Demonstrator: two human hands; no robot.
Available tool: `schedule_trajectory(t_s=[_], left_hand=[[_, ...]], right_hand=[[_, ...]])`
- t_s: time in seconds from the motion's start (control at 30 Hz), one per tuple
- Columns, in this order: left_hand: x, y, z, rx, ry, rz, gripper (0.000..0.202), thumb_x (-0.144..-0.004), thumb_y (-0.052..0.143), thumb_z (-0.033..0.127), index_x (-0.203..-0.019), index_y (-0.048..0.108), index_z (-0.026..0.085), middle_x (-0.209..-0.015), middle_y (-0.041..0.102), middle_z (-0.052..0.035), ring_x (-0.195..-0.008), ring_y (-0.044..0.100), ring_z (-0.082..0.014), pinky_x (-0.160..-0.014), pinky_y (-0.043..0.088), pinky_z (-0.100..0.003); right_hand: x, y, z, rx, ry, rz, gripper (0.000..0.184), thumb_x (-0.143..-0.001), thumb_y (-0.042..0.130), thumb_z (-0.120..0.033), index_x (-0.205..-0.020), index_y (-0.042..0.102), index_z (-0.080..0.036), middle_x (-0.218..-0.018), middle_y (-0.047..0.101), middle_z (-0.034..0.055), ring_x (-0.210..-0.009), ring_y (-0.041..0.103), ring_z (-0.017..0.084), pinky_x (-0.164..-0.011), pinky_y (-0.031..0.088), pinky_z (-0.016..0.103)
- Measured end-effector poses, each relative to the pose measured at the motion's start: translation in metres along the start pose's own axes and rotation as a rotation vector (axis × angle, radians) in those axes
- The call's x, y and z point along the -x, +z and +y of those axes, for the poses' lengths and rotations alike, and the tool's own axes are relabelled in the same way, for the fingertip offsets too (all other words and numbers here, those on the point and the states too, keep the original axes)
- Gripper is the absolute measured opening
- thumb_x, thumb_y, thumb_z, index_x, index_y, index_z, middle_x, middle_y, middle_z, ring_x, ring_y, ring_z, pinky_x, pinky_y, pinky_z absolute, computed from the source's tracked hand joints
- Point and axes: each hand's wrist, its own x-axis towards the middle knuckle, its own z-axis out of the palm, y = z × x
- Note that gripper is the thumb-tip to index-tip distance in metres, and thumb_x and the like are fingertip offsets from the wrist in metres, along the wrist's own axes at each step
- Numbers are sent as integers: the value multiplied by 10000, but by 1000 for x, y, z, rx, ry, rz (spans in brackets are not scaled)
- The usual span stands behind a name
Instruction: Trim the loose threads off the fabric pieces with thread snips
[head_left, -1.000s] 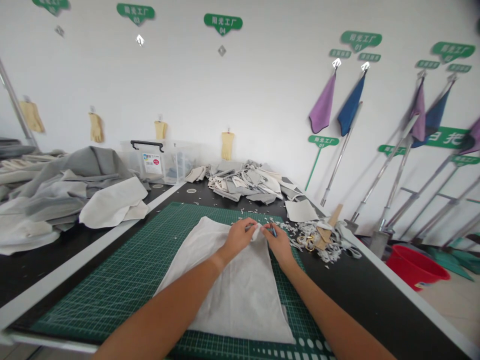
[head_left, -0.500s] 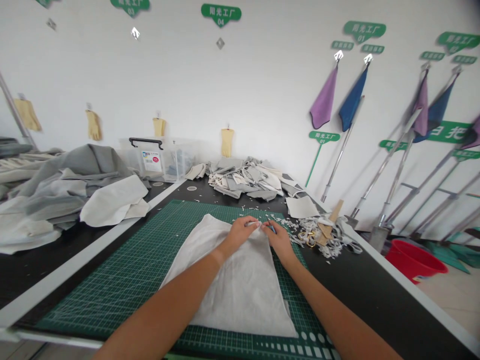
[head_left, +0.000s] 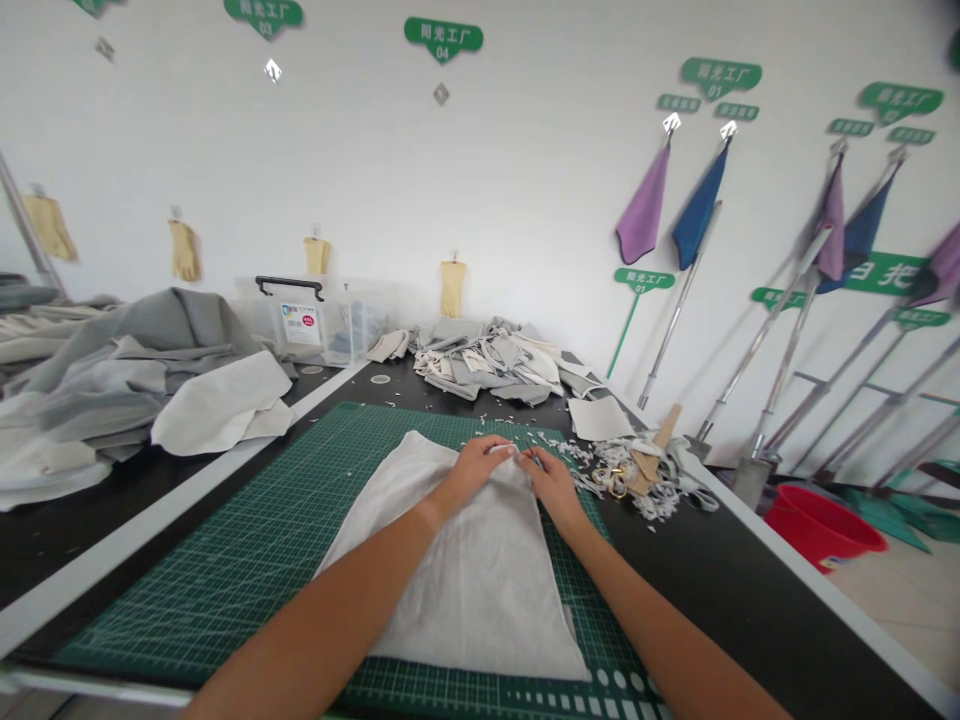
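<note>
A light grey cloth (head_left: 472,580) lies spread on the green cutting mat (head_left: 217,560), its top right corner lifted between my hands. My left hand (head_left: 484,462) pinches the cloth's upper edge, fingers closed. Close beside it, my right hand (head_left: 551,480) is closed at the same corner. A small tool with a blue part (head_left: 537,459) is tucked in the right hand, mostly hidden by the fingers; its exact kind cannot be made out.
Small scraps and scissors with gold handles (head_left: 617,482) lie right of the mat. Behind stands a heap of grey cloth pieces (head_left: 487,360). At left are a larger cloth pile (head_left: 150,350) and a clear plastic box (head_left: 345,330). A red bucket (head_left: 817,525) is on the floor.
The view has shifted slightly. My hands stay at the cloth's corner, and the right fingers now cover more of the small tool, whose dark tip showed before.
</note>
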Motion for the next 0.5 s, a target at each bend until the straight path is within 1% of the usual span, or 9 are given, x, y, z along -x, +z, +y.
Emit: schedule_trajectory(t_s=[0.17,0.3,0.43,0.5], left_hand=[[1,-1,3,18,-34,6,317,-858,646,447,-926,776,166,-936,749,-61,-899,653,-212,-811,472,-287],[0,0,4,56,-65,-7,328,-857,645,455,-926,774,161,-927,747,-60,-883,650,-209,-802,469,-287],[0,-1,6,110,-85,-13,311,-846,657,436,-906,772,153,-909,741,-58,-874,645,-204,-801,467,-284],[0,-1,6,126,-76,-22,306,-845,657,432,-902,771,154,-911,741,-56,-880,644,-203,-811,470,-285]], right_hand=[[-1,1,3,-37,50,3,356,-876,564,-550,-784,621,-211,-604,507,-29,-564,453,139,-517,339,242],[-1,2,1,-97,88,18,378,-861,553,-578,-785,628,-215,-592,515,-23,-551,447,140,-492,329,240],[1,3,-5,-120,119,0,428,-862,528,-638,-760,584,-226,-569,477,-36,-532,433,135,-478,333,238],[2,4,-8,-108,110,-18,473,-869,494,-682,-751,558,-228,-558,450,-44,-514,419,132,-472,338,241]])
